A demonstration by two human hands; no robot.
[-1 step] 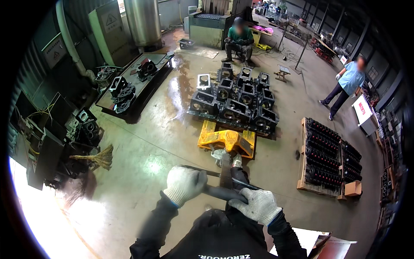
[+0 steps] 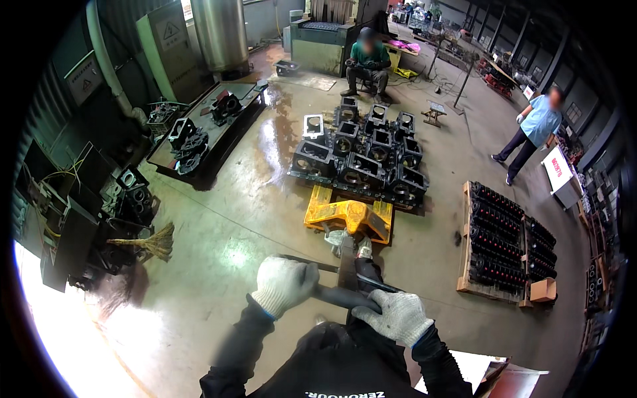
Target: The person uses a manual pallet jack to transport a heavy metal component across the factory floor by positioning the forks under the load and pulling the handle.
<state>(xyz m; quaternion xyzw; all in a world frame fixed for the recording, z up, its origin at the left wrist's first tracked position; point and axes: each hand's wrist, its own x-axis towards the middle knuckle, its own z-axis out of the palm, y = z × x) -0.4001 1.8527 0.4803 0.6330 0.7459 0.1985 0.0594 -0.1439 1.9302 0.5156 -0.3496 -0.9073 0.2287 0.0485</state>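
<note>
Both my hands wear white knit gloves and grip the black loop handle (image 2: 340, 296) of a yellow pallet jack (image 2: 348, 215). My left hand (image 2: 284, 284) is closed on the handle's left side. On its right side my right hand (image 2: 395, 315) is closed too. The jack's forks run under a load of several black metal castings (image 2: 361, 156) that stands on the glossy concrete floor just ahead of me.
A wooden pallet of black cylindrical parts (image 2: 507, 242) lies to the right, with a small cardboard box (image 2: 543, 290) at its corner. Left are a low platform with castings (image 2: 199, 136), a straw broom (image 2: 149, 242) and stacked parts. One person sits far ahead (image 2: 366, 60); another stands at right (image 2: 534, 129).
</note>
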